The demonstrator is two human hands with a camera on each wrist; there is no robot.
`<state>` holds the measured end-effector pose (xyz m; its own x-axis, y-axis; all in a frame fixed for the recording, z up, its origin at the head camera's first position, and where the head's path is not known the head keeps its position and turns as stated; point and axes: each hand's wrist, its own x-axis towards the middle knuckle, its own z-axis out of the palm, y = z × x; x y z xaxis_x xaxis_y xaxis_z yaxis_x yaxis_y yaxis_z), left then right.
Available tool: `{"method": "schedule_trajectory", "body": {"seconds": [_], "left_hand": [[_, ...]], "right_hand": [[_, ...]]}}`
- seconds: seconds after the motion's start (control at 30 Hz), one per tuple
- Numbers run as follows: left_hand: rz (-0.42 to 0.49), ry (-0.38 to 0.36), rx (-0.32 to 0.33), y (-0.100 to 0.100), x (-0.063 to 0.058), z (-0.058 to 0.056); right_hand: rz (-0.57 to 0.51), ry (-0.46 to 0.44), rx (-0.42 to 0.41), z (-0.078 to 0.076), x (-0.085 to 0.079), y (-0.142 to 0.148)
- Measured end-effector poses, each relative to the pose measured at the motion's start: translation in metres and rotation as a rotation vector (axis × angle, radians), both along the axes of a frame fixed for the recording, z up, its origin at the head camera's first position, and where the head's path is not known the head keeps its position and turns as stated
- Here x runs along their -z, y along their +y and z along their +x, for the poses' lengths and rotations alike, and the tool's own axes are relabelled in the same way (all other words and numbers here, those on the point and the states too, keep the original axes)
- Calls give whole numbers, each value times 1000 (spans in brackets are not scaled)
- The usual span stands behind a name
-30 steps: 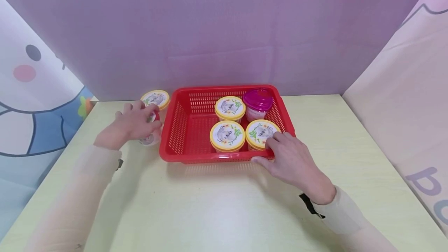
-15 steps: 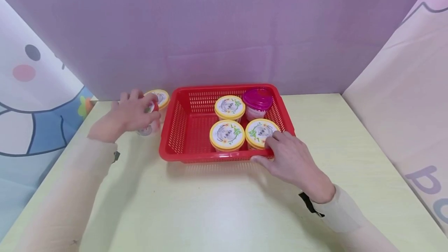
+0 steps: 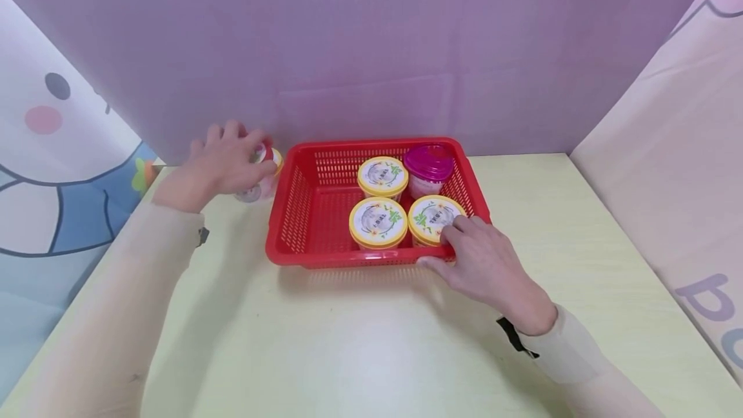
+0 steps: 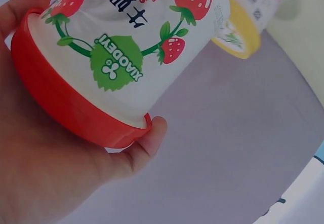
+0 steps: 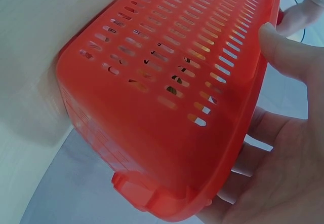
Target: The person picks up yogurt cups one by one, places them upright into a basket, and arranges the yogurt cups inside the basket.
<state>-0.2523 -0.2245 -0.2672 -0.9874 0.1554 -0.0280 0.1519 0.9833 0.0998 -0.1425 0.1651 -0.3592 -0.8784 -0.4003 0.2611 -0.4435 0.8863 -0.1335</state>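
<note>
My left hand (image 3: 223,161) grips a white tub (image 4: 136,36) with strawberry print by its red lid, thumb and fingers curled round the lid's edge. It is left of the red basket (image 3: 325,258). A yellow-lidded tub (image 3: 278,160) stands just behind, mostly hidden by that hand; in the left wrist view its yellow lid (image 4: 243,36) shows beyond the strawberry tub. My right hand (image 3: 487,263) holds the basket's rim at the near right corner, thumb outside and fingers over the edge. The right wrist view shows the basket's slotted wall (image 5: 136,127) beside the hand.
In the basket's right half stand yellow-lidded tubs: one at the back (image 3: 383,175), one at the front (image 3: 378,222) and one at the corner (image 3: 432,217). A tub with a magenta lid (image 3: 429,161) sits at the back right. A purple cloth (image 3: 366,50) hangs behind the table.
My left hand has moved toward the back of the table with the strawberry tub, now covering more of the yellow-lidded tub there. My right hand and the basket have stayed in place.
</note>
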Motion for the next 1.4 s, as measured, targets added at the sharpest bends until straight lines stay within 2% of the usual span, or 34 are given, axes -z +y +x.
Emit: {"method": "schedule_trajectory", "body": {"seconds": [0.2,0.63,1.03,1.4], "left_hand": [[-6,-4,8,11,-9,-3],[-30,-26,50,36,-18,-13],[-66,-29,79,56,-16,-20],[-44,-6,91,73,-13,-24]], "right_hand": [[3,8,-6,0,0,0],[9,4,2,0,0,0],[5,12,-4,0,0,0],[8,4,0,1,1,1]]}}
